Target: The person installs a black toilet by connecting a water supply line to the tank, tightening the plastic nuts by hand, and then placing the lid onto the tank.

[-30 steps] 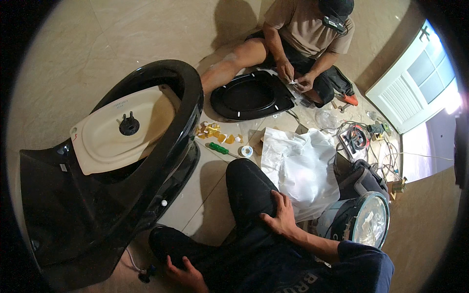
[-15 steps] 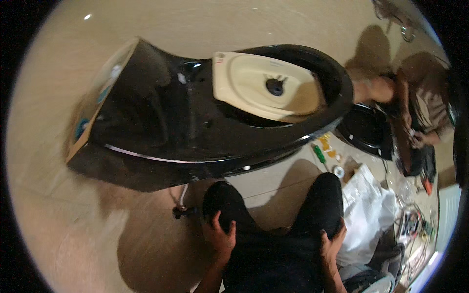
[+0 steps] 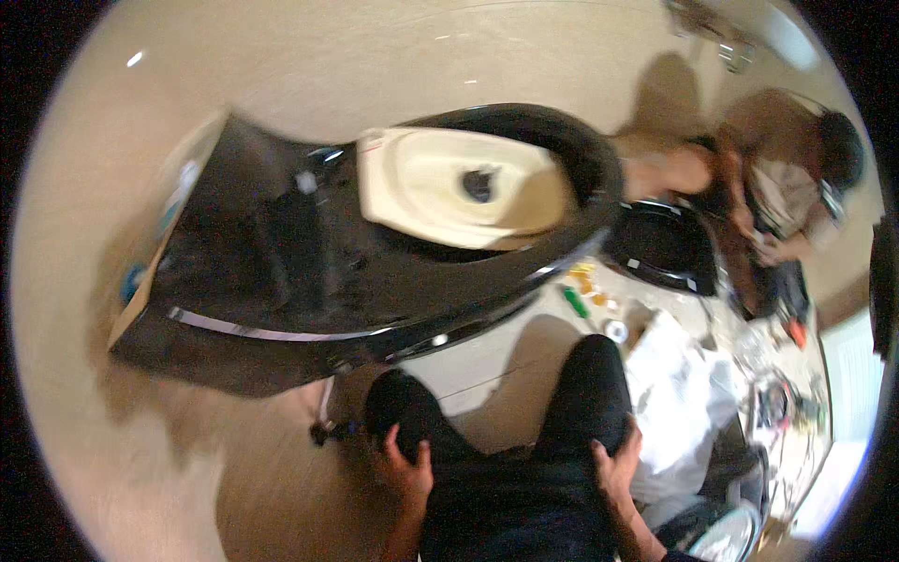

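Observation:
My left hand (image 3: 408, 468) rests on my left thigh, thumb spread away from the fingers. My right hand (image 3: 615, 465) lies the same way over my right thigh. Both are open and hold nothing. In front of my knees stretches a large glossy black piece (image 3: 281, 244) that looks like a toilet body, its oval rim to the right. A cream oblong tray or basin (image 3: 421, 201) with a dark fitting (image 3: 479, 184) in its middle sits over the opening, partly inside the rim. Neither hand touches them.
Another person (image 3: 777, 169) sits at the right, hands together, beside a black toilet seat or lid (image 3: 660, 245). Nearer lie a green-handled tool (image 3: 574, 302), a tape roll (image 3: 615, 331), a white plastic sheet (image 3: 674, 403) and cables (image 3: 773, 407). A hose fitting (image 3: 323, 431) lies left of my knee.
The whole view has shifted, so the scene sits further left and a little lower, with some blur. My hands stay on my thighs, and the black piece and cream tray keep their places.

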Tool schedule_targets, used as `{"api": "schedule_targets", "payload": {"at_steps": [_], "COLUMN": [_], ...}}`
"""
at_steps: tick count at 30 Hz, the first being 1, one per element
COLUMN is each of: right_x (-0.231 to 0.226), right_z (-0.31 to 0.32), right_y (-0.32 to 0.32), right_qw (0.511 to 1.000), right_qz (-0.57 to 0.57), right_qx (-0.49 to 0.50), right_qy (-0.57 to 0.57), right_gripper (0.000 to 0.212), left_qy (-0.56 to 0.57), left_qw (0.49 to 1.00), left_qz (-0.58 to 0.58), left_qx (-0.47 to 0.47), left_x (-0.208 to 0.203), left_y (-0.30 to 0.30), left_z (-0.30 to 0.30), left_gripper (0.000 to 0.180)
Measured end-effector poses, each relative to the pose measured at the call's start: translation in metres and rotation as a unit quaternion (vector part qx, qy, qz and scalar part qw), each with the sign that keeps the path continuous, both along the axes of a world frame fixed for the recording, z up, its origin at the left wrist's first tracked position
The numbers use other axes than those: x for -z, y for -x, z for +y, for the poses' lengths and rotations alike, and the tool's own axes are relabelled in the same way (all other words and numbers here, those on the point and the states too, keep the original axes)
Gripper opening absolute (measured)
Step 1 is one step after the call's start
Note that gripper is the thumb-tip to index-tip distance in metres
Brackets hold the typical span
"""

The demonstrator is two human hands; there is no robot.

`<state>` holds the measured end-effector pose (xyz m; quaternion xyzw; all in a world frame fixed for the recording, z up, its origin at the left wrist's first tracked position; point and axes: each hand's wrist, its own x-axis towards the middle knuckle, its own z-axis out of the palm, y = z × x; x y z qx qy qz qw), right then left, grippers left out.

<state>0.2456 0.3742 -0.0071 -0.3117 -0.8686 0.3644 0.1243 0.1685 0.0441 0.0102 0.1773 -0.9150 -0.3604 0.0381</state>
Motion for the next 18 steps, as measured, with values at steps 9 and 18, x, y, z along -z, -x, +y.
{"api": "schedule_targets", "payload": {"at_steps": [9,18], "right_x": [-0.018,-0.011], "right_z": [-0.014,-0.023], "right_y": [-0.009,0.006], "right_qw": [0.995,0.995], "right_qz": [-0.096,-0.097], "right_qx": [-0.035,-0.014], "right_qy": [0.014,0.026], "right_gripper": [0.086,0.086], "left_qy": [0.084,-0.032], "left_qw": [0.996,0.886], "left_qz": [-0.012,-0.411], "left_qx": [-0.041,0.212], "left_x": [-0.029,-0.069], "left_y": [-0.046,0.025], "left_z": [-0.005,-0.037], "left_gripper": [0.06,0.065]}}
